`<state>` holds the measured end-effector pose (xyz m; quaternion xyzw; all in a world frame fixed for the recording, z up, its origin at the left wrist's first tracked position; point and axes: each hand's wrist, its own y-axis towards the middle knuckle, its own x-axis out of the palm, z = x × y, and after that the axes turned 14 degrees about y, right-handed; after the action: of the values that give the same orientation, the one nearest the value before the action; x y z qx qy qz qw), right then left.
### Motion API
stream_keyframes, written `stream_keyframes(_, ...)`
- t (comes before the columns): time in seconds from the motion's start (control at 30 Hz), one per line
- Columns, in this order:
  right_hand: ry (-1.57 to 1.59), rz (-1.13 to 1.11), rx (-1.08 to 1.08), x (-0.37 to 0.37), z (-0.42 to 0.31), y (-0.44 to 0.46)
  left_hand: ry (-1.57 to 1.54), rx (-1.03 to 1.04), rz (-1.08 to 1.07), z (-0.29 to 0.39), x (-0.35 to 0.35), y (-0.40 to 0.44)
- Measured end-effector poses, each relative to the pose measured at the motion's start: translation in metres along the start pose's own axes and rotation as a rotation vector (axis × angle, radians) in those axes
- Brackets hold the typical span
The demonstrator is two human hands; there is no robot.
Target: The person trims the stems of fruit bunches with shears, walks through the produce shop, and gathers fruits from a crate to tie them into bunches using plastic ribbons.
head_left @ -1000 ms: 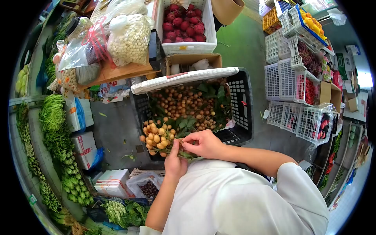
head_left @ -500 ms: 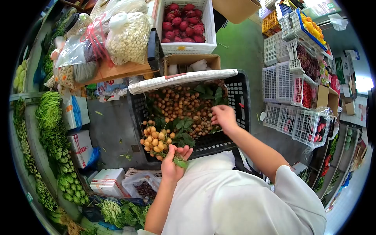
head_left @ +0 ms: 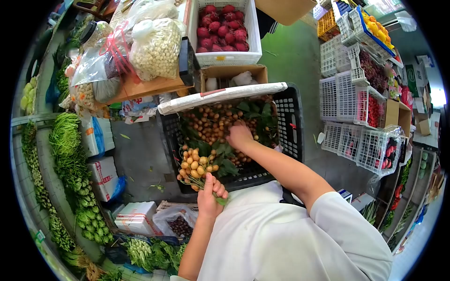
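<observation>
My left hand point(head_left: 212, 196) is closed around the stems of a bunch of round yellow-brown fruit point(head_left: 197, 164), which look like longans or wampees. The bunch is held over the near left corner of a black plastic crate point(head_left: 291, 122). Inside the crate lies a pile of smaller, browner fruit point(head_left: 206, 124) on stems, with dark green leaves point(head_left: 227, 161) among them. My right hand point(head_left: 241, 136) is down in the pile, fingers curled and their tips hidden; what they grip cannot be made out.
A rolled white paper or cloth point(head_left: 220, 97) lies along the crate's far rim. Beyond stand a cardboard box point(head_left: 260, 72) and a white crate of dragon fruit point(head_left: 227, 58). Bagged goods point(head_left: 157, 49) sit on a wooden table at left. White crates point(head_left: 337, 96) are stacked at right.
My right hand has moved left and deeper into the pile from the crate's right side. My left hand's fingers have closed more tightly round the stems. The view has shifted slightly.
</observation>
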<state>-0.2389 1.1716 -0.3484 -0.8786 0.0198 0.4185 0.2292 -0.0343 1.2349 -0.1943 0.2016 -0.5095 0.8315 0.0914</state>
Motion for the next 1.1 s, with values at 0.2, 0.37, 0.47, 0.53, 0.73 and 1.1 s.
stream_keyframes(0.2, 0.270, -0.212, -0.029, -0.041, 0.020, 0.003, -0.001, -0.010, 0.021, -0.001, -0.009, 0.000)
stream_keyframes(0.37, 0.574, -0.320, 0.003, -0.072, 0.020, -0.016, -0.011, -0.032, 0.014, 0.000, -0.011, 0.001)
stream_keyframes(0.47, 0.522, -0.292, -0.046, -0.077, 0.026, -0.026, -0.010, -0.032, 0.010, 0.003, -0.009, 0.001)
stream_keyframes(0.53, 0.428, -0.210, -0.063, -0.072, 0.036, -0.029, -0.003, -0.029, 0.022, 0.004, -0.007, 0.002)
stream_keyframes(0.73, 0.810, -0.219, 0.315, -0.071, 0.049, -0.033, 0.025, -0.054, 0.010, 0.006, -0.009, 0.004)
stream_keyframes(1.1, 1.147, -0.257, 0.092, -0.128, -0.038, -0.087, 0.113, -0.065, -0.015, 0.003, -0.005, 0.010)
